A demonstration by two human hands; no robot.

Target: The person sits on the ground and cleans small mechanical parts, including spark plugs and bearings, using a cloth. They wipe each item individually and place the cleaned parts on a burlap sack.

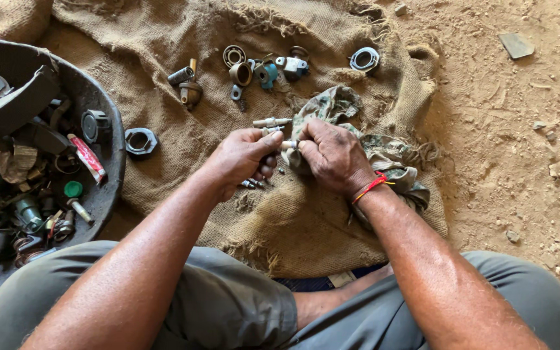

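My left hand (pixel 244 157) and my right hand (pixel 332 155) meet over a burlap sack (pixel 183 155) spread on the ground. Between their fingertips they pinch a small metal part (pixel 288 145), silver and short. My right hand also presses a camouflage-patterned rag (pixel 384 155) that lies under it. A red thread band (pixel 369 188) circles my right wrist. Just beyond my left fingers lies a pale metal pin (pixel 271 122). A few tiny metal bits (pixel 251 184) lie under my left hand.
Small metal parts lie along the sack's far side: a bearing ring (pixel 233 56), a brass cup (pixel 241 73), a blue-grey fitting (pixel 268 73), a round housing (pixel 364 59), a black nut (pixel 141 142). A black basin (pixel 108 188) of greasy parts stands left. Bare dirt ground (pixel 520 142) lies right.
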